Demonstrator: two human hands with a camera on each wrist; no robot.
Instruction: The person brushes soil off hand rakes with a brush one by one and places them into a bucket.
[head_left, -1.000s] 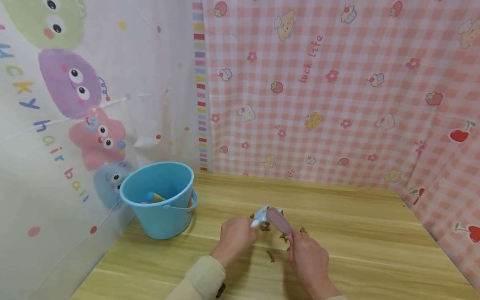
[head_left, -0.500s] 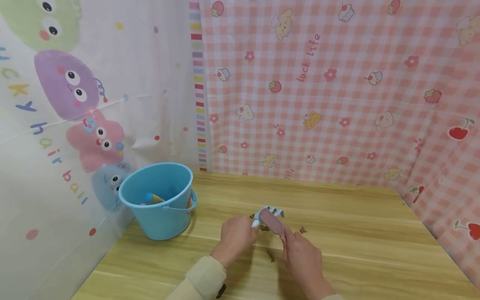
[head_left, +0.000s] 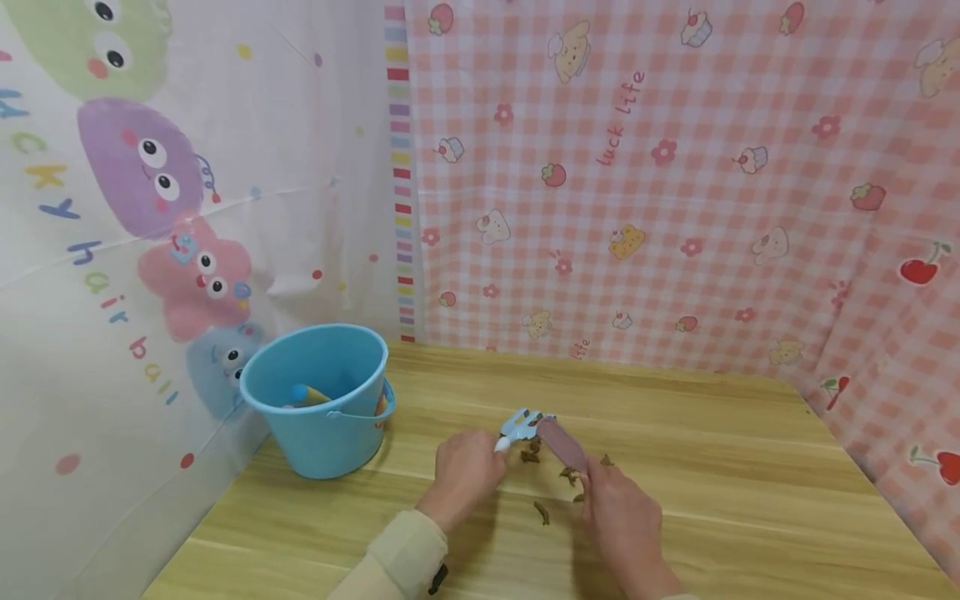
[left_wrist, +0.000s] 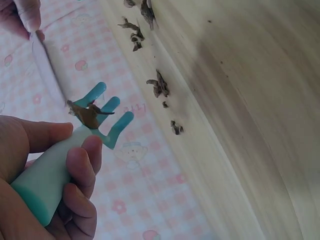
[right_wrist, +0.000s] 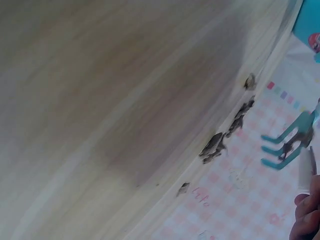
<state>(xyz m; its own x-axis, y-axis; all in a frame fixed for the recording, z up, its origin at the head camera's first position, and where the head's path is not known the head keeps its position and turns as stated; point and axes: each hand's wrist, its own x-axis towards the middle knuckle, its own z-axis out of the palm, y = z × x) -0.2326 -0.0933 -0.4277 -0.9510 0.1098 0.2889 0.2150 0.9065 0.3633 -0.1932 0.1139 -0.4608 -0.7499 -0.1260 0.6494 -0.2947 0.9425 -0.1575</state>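
My left hand (head_left: pixel 467 473) grips the pale handle of a small blue toy garden fork (head_left: pixel 516 427). A dried brown piece (left_wrist: pixel 89 116) rests on the fork's tines in the left wrist view. My right hand (head_left: pixel 624 515) holds a flat mauve paddle-like tool (head_left: pixel 564 446), its far end beside the tines. In the left wrist view this tool (left_wrist: pixel 47 67) shows as a thin strip; its exact kind is unclear. Several brown curled scraps (head_left: pixel 542 512) lie on the table below and between my hands. The right wrist view catches only a few fingers (right_wrist: pixel 307 212) at its edge.
A light blue bucket (head_left: pixel 322 450) with its handle down stands on the wooden table (head_left: pixel 712 483) at left, holding a blue-tipped yellowish item (head_left: pixel 309 394) and something hidden. A pink checked cloth (head_left: pixel 675 200) hangs behind; a white printed cloth (head_left: pixel 315 217) hangs at left.
The mauve tool swung left across the fork's tines half a second ago, and is now back to the right. The fork has shifted slightly left, showing more brown bits on it.
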